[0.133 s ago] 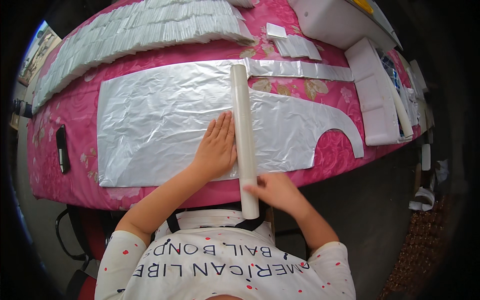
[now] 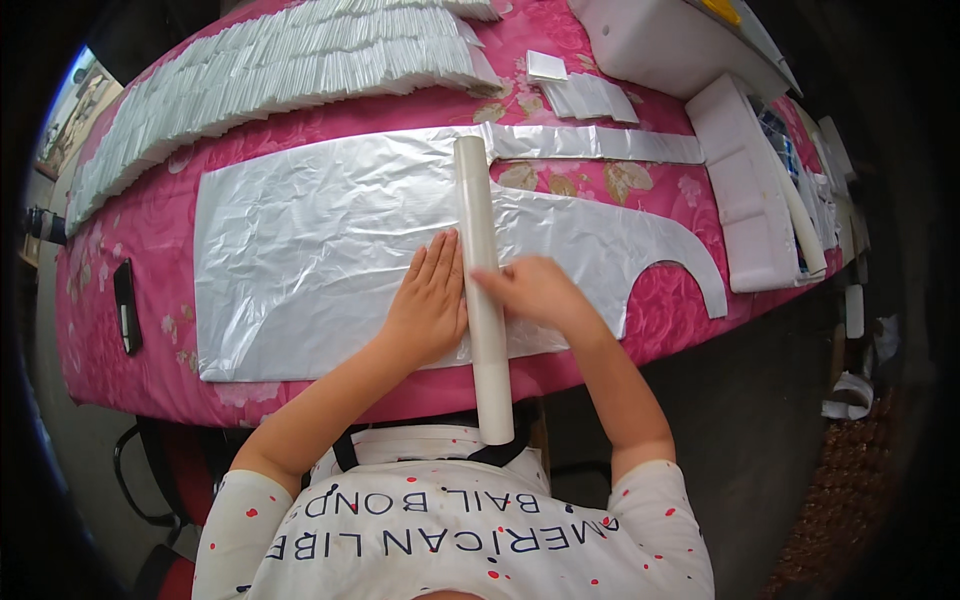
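Note:
A thin silvery-white plastic apron (image 2: 320, 240) lies flat and wrinkled, with a curved cutout and a narrow strap on its right side. Across its middle rests a long, pale translucent tube (image 2: 487, 350), its near end sticking out past the table edge. My left hand (image 2: 430, 300) is spread flat on the plastic, fingers together and pointing away, right along the tube's left side. On the other side, my right hand (image 2: 540, 290) has its fingers curled in, slightly blurred, with the thumb touching the tube's top about midway. Nothing shows inside that hand.
Long rows of folded white plastic packets (image 2: 290, 70) fill the far left of the pink flowered tablecloth (image 2: 165, 290). A smaller packet pile (image 2: 590, 98) lies at the far right. White foam boxes (image 2: 745, 190) stand at the right edge. Toward the left lies a black cutter-like tool (image 2: 126, 305).
My right hand has moved away from me, from near the tube's near end to about its middle. My left hand stays flat beside the tube.

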Demonstrator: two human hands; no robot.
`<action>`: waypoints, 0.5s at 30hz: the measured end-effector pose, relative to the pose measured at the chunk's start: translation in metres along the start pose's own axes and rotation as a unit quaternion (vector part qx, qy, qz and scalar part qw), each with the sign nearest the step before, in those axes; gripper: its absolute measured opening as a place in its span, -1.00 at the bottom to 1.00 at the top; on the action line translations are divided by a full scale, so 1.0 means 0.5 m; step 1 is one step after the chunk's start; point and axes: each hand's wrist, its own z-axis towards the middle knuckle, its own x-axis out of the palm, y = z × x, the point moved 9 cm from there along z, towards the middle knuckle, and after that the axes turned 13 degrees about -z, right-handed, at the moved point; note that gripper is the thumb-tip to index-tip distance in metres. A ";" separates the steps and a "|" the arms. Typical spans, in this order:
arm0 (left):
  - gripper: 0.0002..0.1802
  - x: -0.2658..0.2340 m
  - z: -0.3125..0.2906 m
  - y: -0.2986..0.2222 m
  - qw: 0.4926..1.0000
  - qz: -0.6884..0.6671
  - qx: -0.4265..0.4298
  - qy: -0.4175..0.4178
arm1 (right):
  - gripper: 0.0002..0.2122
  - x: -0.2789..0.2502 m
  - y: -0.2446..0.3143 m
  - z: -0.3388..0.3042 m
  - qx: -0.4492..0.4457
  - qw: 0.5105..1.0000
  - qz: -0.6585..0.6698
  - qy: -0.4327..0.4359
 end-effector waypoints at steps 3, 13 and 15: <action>-0.36 0.000 0.003 -0.006 1.000 -0.002 -0.001 0.011 | -0.46 -0.073 -0.018 0.132 0.046 0.994 0.090 -0.044; -0.34 0.001 0.004 -0.008 1.000 0.010 0.001 0.008 | -0.73 -0.183 -0.157 0.251 -0.140 0.560 0.802 -0.153; -0.34 -0.001 0.001 -0.006 1.000 0.008 0.000 0.007 | -0.81 -0.279 -0.214 0.207 -0.208 0.514 0.815 -0.170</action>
